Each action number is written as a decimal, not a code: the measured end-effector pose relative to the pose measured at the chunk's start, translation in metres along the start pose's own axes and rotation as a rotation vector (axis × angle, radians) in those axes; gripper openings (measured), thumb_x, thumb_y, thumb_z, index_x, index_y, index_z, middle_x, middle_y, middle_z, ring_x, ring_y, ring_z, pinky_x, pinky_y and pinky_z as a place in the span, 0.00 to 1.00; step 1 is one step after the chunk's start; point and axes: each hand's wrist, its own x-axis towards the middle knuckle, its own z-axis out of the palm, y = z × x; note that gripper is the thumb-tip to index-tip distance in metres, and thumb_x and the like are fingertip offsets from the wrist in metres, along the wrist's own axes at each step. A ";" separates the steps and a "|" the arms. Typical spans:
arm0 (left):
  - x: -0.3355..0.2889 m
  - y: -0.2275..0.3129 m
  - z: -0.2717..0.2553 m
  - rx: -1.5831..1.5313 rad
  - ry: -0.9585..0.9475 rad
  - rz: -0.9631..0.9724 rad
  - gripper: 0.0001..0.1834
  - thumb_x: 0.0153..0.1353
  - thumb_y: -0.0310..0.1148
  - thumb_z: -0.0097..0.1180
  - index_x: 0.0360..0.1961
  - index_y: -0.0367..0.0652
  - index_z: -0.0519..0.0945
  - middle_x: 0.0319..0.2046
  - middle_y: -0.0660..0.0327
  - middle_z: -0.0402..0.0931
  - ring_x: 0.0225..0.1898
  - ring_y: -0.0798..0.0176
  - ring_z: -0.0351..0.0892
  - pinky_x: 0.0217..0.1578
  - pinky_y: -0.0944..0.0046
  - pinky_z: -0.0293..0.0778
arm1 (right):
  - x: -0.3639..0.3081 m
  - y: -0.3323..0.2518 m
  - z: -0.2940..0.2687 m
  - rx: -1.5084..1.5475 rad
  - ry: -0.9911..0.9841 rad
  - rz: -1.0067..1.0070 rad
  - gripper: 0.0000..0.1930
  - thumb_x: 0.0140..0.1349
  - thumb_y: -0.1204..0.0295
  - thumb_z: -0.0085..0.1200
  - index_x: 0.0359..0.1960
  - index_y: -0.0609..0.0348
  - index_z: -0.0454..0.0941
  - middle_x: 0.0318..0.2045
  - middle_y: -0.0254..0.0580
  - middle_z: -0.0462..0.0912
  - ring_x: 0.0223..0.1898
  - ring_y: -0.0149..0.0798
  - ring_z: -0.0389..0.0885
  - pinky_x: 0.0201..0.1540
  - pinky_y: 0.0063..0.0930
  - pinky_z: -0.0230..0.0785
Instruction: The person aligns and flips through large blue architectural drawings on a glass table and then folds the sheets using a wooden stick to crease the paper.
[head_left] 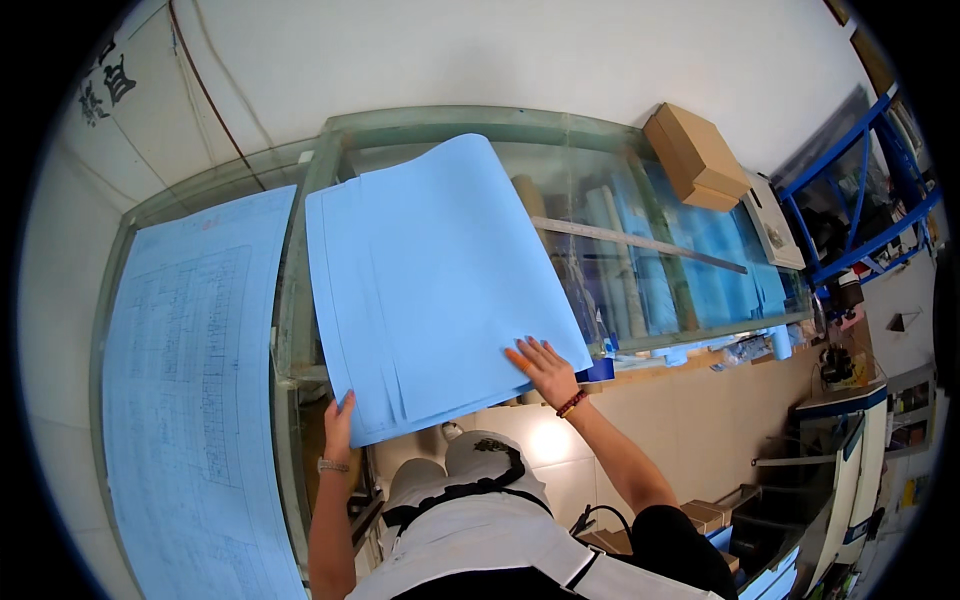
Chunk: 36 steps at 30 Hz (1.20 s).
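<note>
Several large blue paper sheets [440, 270] lie in a stack on the glass tabletop in front of me, their far right side bulging up in a fold. Their edges are staggered along the left. At the near left corner, my left hand [338, 425] pinches the stack's edge, thumb on top and the other fingers hidden underneath. My right hand [548, 372] rests on the near right part of the top sheet with its fingers spread. An orange cover sits on one of its digits.
A wide blue drawing [195, 380] covers the left table. Behind the stack to the right are a long metal ruler [640, 243], a cardboard box [697, 157] and a white case [772, 222]. Paper rolls [625, 265] show through the glass. A blue metal rack [855, 190] stands far right.
</note>
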 end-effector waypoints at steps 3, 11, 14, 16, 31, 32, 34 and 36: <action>0.002 0.009 0.002 0.195 0.003 0.207 0.17 0.62 0.37 0.50 0.41 0.31 0.75 0.33 0.57 0.77 0.33 0.68 0.73 0.36 0.67 0.69 | 0.007 0.019 -0.017 0.441 0.172 0.509 0.16 0.55 0.76 0.51 0.47 0.49 0.77 0.36 0.46 0.81 0.25 0.38 0.79 0.30 0.28 0.69; 0.012 0.021 0.008 0.400 0.103 0.417 0.15 0.63 0.35 0.48 0.41 0.31 0.74 0.31 0.52 0.78 0.31 0.64 0.74 0.36 0.63 0.70 | -0.003 0.106 -0.053 1.166 1.079 1.037 0.19 0.58 0.64 0.57 0.46 0.64 0.72 0.41 0.38 0.76 0.40 0.32 0.73 0.43 0.29 0.67; 0.017 0.020 0.009 0.454 0.107 0.362 0.15 0.63 0.35 0.49 0.42 0.31 0.73 0.31 0.50 0.78 0.31 0.62 0.74 0.35 0.62 0.70 | -0.022 0.136 -0.037 1.314 1.156 1.047 0.24 0.60 0.63 0.54 0.52 0.68 0.66 0.48 0.46 0.72 0.47 0.41 0.71 0.51 0.40 0.65; 0.021 0.018 0.011 0.455 0.087 0.369 0.15 0.62 0.35 0.49 0.42 0.32 0.73 0.31 0.49 0.78 0.30 0.62 0.75 0.35 0.62 0.71 | -0.042 0.155 -0.017 1.274 1.164 1.157 0.26 0.59 0.60 0.55 0.52 0.68 0.67 0.49 0.46 0.73 0.48 0.41 0.71 0.52 0.40 0.64; 0.049 0.027 -0.002 0.369 0.056 0.303 0.17 0.61 0.39 0.50 0.40 0.33 0.74 0.31 0.52 0.77 0.33 0.60 0.76 0.36 0.62 0.70 | 0.005 0.030 -0.008 0.349 0.346 0.580 0.37 0.53 0.66 0.59 0.62 0.62 0.55 0.62 0.54 0.57 0.65 0.51 0.52 0.66 0.41 0.43; 0.055 0.031 -0.002 0.434 0.056 0.273 0.17 0.61 0.40 0.50 0.39 0.33 0.74 0.32 0.52 0.77 0.34 0.60 0.76 0.37 0.62 0.71 | 0.016 0.001 -0.002 0.251 0.071 0.364 0.39 0.50 0.64 0.61 0.63 0.58 0.55 0.64 0.52 0.54 0.66 0.51 0.47 0.66 0.46 0.39; 0.063 0.037 -0.003 0.529 0.047 0.228 0.18 0.61 0.41 0.51 0.39 0.34 0.74 0.33 0.50 0.77 0.34 0.57 0.76 0.36 0.61 0.70 | 0.038 -0.046 0.017 0.083 -0.198 0.065 0.41 0.45 0.61 0.63 0.62 0.53 0.58 0.65 0.45 0.54 0.67 0.50 0.47 0.65 0.52 0.37; 0.065 0.039 -0.005 0.583 0.041 0.206 0.18 0.61 0.42 0.50 0.38 0.35 0.74 0.32 0.45 0.76 0.32 0.50 0.76 0.34 0.59 0.70 | 0.050 -0.069 0.029 0.017 -0.331 -0.057 0.39 0.45 0.62 0.63 0.61 0.53 0.60 0.64 0.41 0.56 0.66 0.49 0.49 0.65 0.54 0.38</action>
